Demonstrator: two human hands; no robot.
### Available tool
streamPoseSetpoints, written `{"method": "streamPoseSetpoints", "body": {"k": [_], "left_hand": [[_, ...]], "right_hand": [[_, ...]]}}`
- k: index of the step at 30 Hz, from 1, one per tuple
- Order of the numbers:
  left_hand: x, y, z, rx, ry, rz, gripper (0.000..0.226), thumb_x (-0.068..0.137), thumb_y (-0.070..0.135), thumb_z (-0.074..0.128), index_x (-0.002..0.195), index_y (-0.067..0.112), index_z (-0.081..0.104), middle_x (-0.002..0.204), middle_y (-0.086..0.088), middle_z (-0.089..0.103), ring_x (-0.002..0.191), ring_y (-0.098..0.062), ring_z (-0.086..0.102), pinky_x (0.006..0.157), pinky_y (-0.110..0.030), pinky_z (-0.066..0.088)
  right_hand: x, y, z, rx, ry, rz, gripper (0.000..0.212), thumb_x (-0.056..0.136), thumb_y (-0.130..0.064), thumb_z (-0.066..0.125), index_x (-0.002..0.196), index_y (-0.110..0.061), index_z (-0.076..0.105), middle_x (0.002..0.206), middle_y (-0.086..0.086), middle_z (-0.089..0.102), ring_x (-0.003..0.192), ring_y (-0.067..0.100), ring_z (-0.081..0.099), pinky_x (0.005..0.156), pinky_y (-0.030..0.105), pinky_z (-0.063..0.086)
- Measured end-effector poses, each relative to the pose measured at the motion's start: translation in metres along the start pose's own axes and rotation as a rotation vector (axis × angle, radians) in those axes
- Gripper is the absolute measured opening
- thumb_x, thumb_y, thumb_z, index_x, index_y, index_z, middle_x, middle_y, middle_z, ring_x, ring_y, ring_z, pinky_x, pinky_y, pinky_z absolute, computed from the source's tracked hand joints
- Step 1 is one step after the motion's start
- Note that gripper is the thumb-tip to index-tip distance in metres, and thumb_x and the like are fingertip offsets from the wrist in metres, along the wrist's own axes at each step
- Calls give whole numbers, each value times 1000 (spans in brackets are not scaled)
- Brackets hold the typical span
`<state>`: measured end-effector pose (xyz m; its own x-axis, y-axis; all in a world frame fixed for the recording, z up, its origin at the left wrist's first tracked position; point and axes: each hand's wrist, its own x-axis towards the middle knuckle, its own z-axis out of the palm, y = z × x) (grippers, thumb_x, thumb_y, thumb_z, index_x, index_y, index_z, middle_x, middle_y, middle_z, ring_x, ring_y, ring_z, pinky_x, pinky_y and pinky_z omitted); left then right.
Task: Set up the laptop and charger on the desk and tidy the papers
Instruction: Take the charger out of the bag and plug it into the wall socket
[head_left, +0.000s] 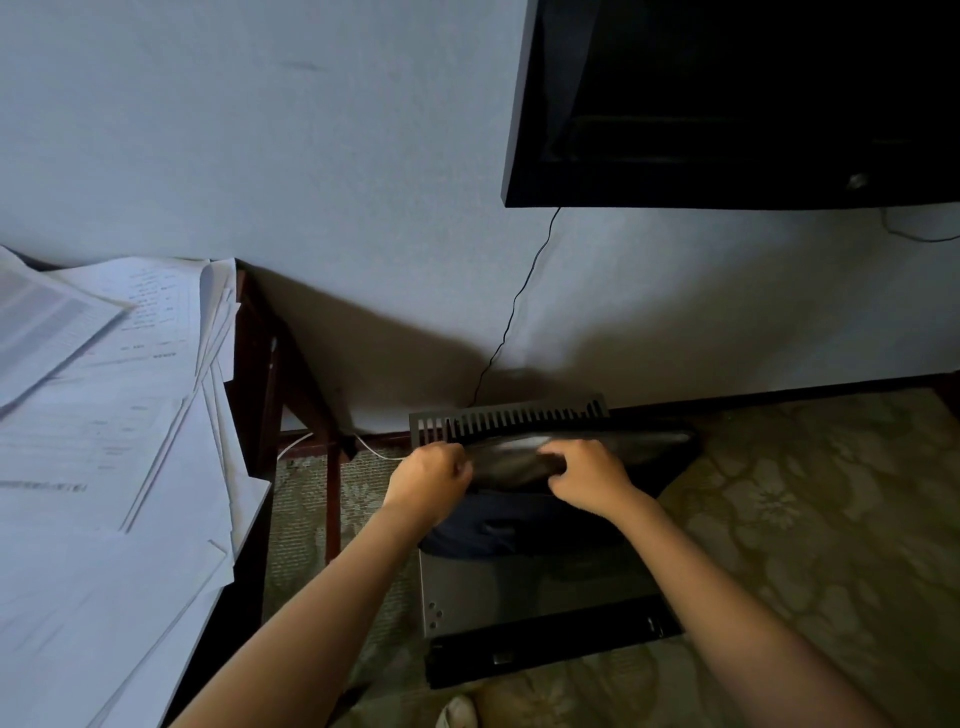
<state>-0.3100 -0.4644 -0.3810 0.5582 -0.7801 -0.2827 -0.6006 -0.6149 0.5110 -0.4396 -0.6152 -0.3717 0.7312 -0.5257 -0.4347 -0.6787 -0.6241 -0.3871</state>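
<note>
A dark laptop bag (524, 525) stands on a grey metal unit on the floor by the wall. Both my hands are at its open top. My left hand (428, 475) grips the bag's left edge. My right hand (589, 475) is closed over a dark, shiny flat thing (511, 457) that sticks out of the bag; it looks like the laptop, mostly hidden inside. Loose white papers (114, 415) lie spread in a messy pile over the desk (254, 525) at the left. No charger is clearly visible.
The grey metal unit (519, 592) with a slotted back plate (509, 418) sits on patterned carpet (810, 519). A black wall-mounted screen (727, 104) hangs top right with a thin black cable (511, 312) running down the wall. A white cable (374, 449) lies near the desk's legs.
</note>
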Motion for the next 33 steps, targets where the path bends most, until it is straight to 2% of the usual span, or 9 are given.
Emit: {"method": "streamPoseSetpoints", "body": {"k": [2, 5, 8, 11, 17, 21, 24, 29, 33], "left_hand": [[-1, 0, 5, 89, -117, -21, 39, 88, 26, 56, 125, 15, 50, 126, -8, 50, 117, -28, 48, 94, -37, 43], [-6, -4, 10, 124, -247, -55, 89, 79, 34, 66, 149, 23, 12, 151, -3, 22, 139, -27, 21, 112, -45, 22], [-8, -9, 15, 9, -312, -91, 107, 76, 32, 69, 149, 27, -8, 156, 1, 13, 143, -24, 12, 115, -46, 11], [-6, -14, 16, -76, -345, -101, 111, 75, 28, 70, 148, 29, -13, 157, 1, 7, 144, -24, 8, 115, -44, 7], [0, -21, 23, -72, -361, -60, 118, 70, 29, 74, 148, 28, -14, 158, 5, -1, 145, -20, 4, 117, -45, 7], [3, -24, 26, -78, -349, -61, 119, 70, 29, 74, 147, 30, -15, 158, 6, -3, 145, -20, 3, 116, -45, 7], [3, -27, 29, -87, -353, -65, 118, 69, 28, 74, 147, 31, -15, 157, 9, -7, 145, -17, 1, 116, -44, 7], [5, -28, 30, -95, -362, -72, 119, 69, 26, 75, 147, 30, -15, 158, 8, -9, 145, -18, 0, 116, -46, 5], [7, -24, 28, -116, -348, -86, 118, 69, 26, 75, 147, 32, -14, 157, 10, -8, 145, -18, 3, 116, -45, 8]], "right_hand": [[7, 2, 7, -139, -172, -40, 82, 82, -13, 63, 149, -27, 18, 154, 2, 22, 141, 27, 23, 107, 40, 31], [16, 5, 21, -287, -340, -43, 110, 79, -22, 72, 147, -37, -14, 157, 1, -18, 144, 29, -13, 113, 56, 2], [27, 7, 31, -367, -383, -27, 115, 77, -26, 74, 146, -36, -18, 152, 4, -32, 143, 30, -20, 113, 57, -3], [39, 6, 42, -429, -424, -2, 113, 79, -27, 72, 146, -34, -18, 148, 7, -39, 143, 32, -19, 113, 57, 3], [57, 2, 80, -604, -536, 49, 113, 79, -35, 70, 146, -30, -21, 150, 17, -31, 143, 40, -10, 113, 55, 17], [66, 6, 96, -636, -440, 22, 109, 77, -27, 73, 149, -22, -8, 155, 13, 5, 141, 38, 18, 109, 52, 28], [70, 12, 106, -567, -484, 17, 105, 78, -26, 71, 150, -18, -6, 154, 11, 17, 140, 35, 22, 110, 49, 29], [67, 8, 109, -634, -447, -95, 56, 92, -18, 54, 143, -12, 31, 145, 12, 38, 134, 30, 37, 105, 39, 36], [65, 11, 102, -612, -453, -90, 47, 92, -16, 51, 137, -12, 40, 137, 12, 48, 125, 28, 48, 99, 38, 41]]}}
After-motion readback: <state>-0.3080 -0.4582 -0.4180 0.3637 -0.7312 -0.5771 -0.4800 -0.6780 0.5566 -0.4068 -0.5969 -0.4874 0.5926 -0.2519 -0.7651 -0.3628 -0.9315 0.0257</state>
